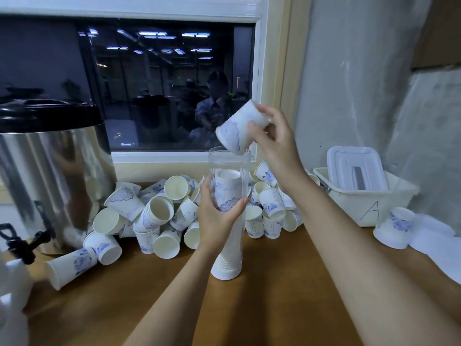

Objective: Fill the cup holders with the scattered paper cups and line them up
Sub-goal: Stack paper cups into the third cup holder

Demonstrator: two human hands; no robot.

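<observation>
A clear tube-shaped cup holder (228, 163) stands upright on the wooden counter (274, 283), with a stack of white cups with blue print inside it. My left hand (217, 216) grips the tube around its middle. My right hand (272, 138) holds one paper cup (237, 128) upside down and tilted, its rim just at the tube's open top. Behind the tube lies a heap of scattered paper cups (159, 213), most on their sides.
A steel drinks urn (50, 176) with a black lid and tap stands at the left. A white basket marked "A" (369, 206) holding a lidded box sits at the right, an upturned cup (396, 228) before it. A dark window is behind.
</observation>
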